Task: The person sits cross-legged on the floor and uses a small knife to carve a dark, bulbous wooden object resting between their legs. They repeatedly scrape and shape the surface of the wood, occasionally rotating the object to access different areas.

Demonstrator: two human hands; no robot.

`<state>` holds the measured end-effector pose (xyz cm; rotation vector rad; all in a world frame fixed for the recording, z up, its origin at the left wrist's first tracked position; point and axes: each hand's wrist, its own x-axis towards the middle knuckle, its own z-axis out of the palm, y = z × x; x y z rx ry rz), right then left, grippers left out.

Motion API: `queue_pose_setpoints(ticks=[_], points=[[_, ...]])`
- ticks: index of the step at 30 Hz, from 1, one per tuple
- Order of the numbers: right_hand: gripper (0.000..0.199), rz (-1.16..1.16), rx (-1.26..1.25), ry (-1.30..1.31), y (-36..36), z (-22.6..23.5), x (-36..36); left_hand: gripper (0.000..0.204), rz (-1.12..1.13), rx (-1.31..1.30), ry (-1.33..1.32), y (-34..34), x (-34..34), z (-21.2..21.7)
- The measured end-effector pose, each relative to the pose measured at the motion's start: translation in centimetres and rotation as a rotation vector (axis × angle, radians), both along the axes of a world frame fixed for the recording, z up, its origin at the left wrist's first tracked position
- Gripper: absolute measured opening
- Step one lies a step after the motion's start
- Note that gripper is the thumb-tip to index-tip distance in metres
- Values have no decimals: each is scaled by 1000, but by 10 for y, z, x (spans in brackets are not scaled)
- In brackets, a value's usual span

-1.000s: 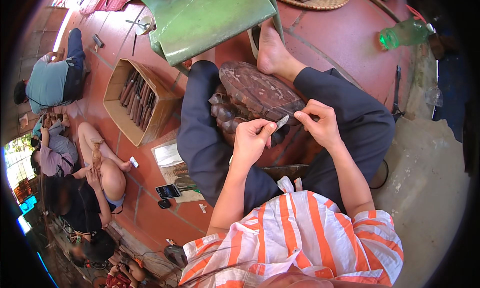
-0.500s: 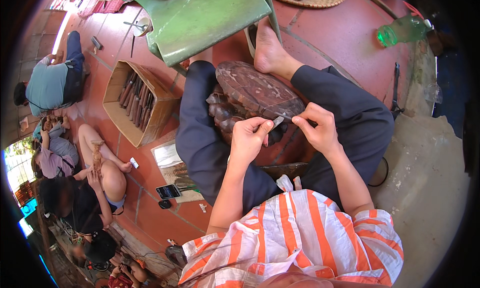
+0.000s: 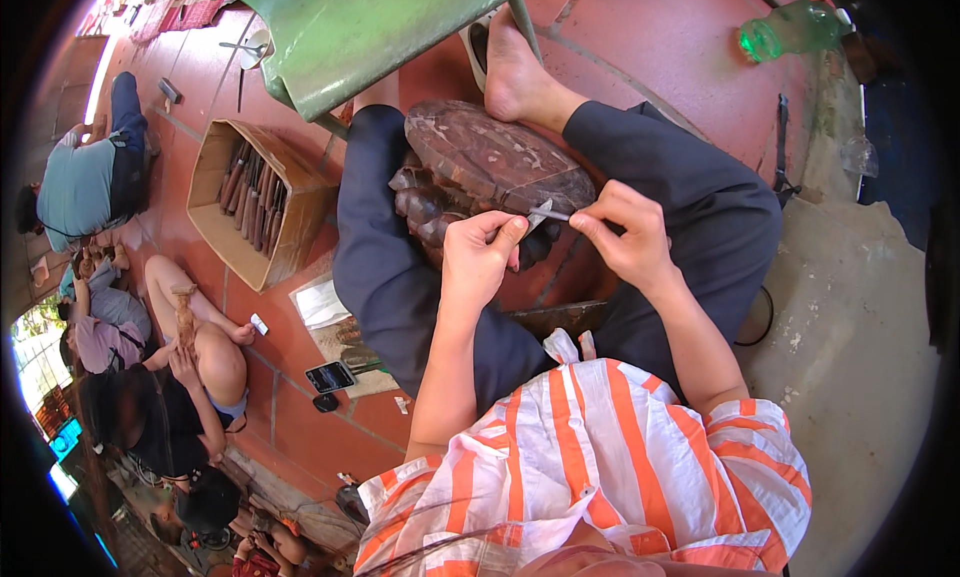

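Observation:
My left hand [image 3: 476, 261] pinches a small, pale grey folded piece [image 3: 538, 220], perhaps paper or cloth, between thumb and fingers. A slim grey rod [image 3: 552, 214] is gripped at one end by my right hand [image 3: 632, 237], and its other end meets the pale piece. Both hands hover over my lap, above a dark brown carved wooden piece [image 3: 490, 157]. That carving leans between my legs, with its flat oval face up and rounded lumps on its near left side. What lies inside the curled fingers is hidden.
A green plastic chair [image 3: 390, 37] stands ahead. To the left are a cardboard box [image 3: 205, 202] of wooden-handled tools and a phone [image 3: 331, 377] on the tiled floor. Several people sit farther left, one [image 3: 150, 417] holding a wooden figure. A green bottle [image 3: 795, 32] lies at right.
The slim rod now shows clearly in my right fingers, against the pale piece, which has tilted. Both hands stay close together. The whole view has shifted slightly.

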<state>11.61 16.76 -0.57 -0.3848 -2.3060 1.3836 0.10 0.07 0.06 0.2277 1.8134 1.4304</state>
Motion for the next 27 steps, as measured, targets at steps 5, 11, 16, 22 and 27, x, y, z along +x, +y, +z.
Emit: queue_pose_setpoints(ticks=[5, 11, 16, 22, 27], points=[[13, -26, 31, -31, -4, -3, 2, 17, 5, 24, 12, 0, 1, -4], [17, -4, -61, -62, 5, -5, -5, 17, 8, 3, -16, 0, 1, -3], [20, 8, -67, -172, 13, -7, -15, 17, -6, 0, 10, 0, 1, -1], [19, -39, -193, -200, 12, -10, -11, 18, -1, 30, 5, 0, 0, -3], [16, 9, 25, -37, 3, 0, -1, 18, -5, 6, 12, 0, 0, -1]])
